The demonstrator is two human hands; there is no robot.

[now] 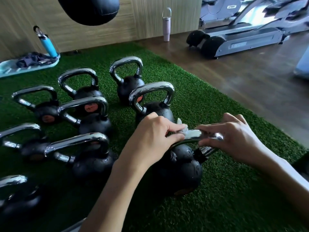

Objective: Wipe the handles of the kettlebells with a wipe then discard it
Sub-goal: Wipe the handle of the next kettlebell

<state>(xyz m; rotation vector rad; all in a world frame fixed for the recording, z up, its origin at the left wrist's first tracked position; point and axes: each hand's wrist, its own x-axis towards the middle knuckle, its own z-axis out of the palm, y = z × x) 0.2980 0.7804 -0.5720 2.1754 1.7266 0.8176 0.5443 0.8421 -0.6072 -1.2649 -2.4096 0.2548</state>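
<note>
White wipe point(190, 133), partly hidden, on handle point(209, 150)

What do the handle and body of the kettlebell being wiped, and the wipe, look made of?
Handle: likely chromed steel, mirror-bright with sharp reflections. Body: black rubber or coated iron, hard to tell; dull, beaded with droplets. Wipe: thin white paper or cloth, crumpled.

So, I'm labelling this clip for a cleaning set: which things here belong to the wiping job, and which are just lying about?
In the job: wipe, pinched by the left hand; nearest kettlebell, its handle gripped by the right hand; the other kettlebells.
Lying about: blue bottle, pink bottle, teal tray, exercise machine, punching bag.
</note>
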